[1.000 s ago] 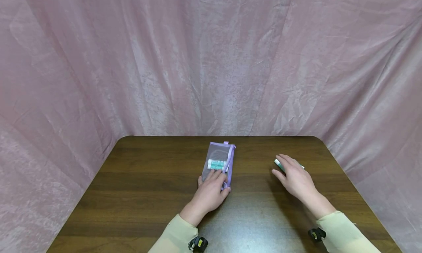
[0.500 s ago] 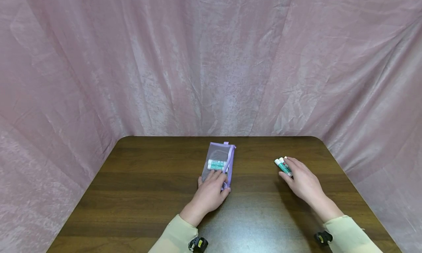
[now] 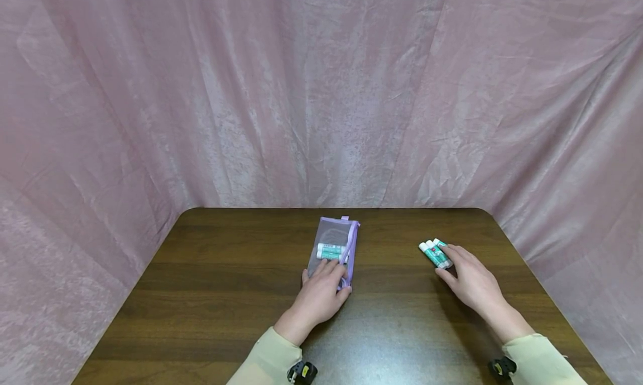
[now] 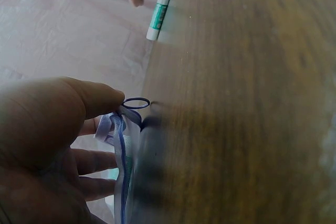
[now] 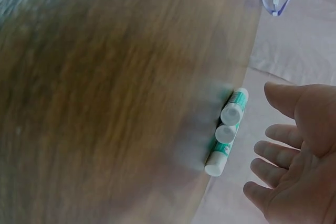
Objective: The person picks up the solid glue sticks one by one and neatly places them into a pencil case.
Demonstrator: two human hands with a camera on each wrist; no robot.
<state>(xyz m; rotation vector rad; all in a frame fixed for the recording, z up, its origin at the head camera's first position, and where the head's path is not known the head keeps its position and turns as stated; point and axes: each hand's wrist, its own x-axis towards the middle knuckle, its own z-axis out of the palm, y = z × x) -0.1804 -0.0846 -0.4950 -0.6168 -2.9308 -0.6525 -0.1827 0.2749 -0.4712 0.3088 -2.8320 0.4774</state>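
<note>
**Left hand [image 3: 321, 296] planted on the mesh pouch [image 3: 331, 231], right hand [image 3: 472, 279] spread beside three tubes [image 3: 436, 254]!**

And here we are at the table [image 3: 226, 290], dark and wood-grained, with a person's two bare hands at work. On the left, it's fingers flat across the near part of the pouch, the thumb set apart by its near corner; that grip is spread, laid over the mesh. The left wrist view brings us close: there's the thumb tip, right by a small dark ring [image 4: 137, 103] at the pouch's end.

Look through the mesh, and at least two green-and-white tubes [image 3: 329, 250] lie side by side inside, just beyond the fingertips. A purple zip edge [image 3: 354, 240] runs down the right side of the pouch, which lies near the middle of the far half of the table.

Over to the right! Three more in green and white, lying in a neat slanted row on the wood, well apart from the pouch. The right hand is just beside them, its grip loose and spread, thumb away from the fingers, a gap showing in the wrist view. Pale green sleeves [image 3: 268, 360] on both arms, and a pink curtain [image 3: 321, 95] hangs behind it all.
</note>
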